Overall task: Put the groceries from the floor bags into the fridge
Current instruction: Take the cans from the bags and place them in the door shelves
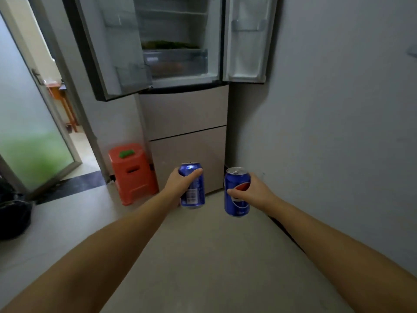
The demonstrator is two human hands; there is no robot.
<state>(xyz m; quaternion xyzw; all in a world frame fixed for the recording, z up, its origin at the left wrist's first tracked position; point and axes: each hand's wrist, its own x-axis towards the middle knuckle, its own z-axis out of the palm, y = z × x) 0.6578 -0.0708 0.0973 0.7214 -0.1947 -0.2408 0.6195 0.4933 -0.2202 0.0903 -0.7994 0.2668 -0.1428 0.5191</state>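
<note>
I hold two blue soda cans out in front of me, both upright above the floor. My left hand (180,182) grips the left can (193,193), its barcode side facing me. My right hand (252,192) grips the right can (235,199), which shows a red, white and blue logo. Ahead stands the fridge (187,109) with both upper doors swung open. Green vegetables (169,44) lie on a shelf above a clear drawer (178,61). The lower drawers are closed.
An orange plastic stool (132,172) with a green object on top stands left of the fridge. A grey wall (338,132) runs close on the right. A frosted glass door (29,123) stands open at left, and a black bag (12,219) sits on the floor at far left.
</note>
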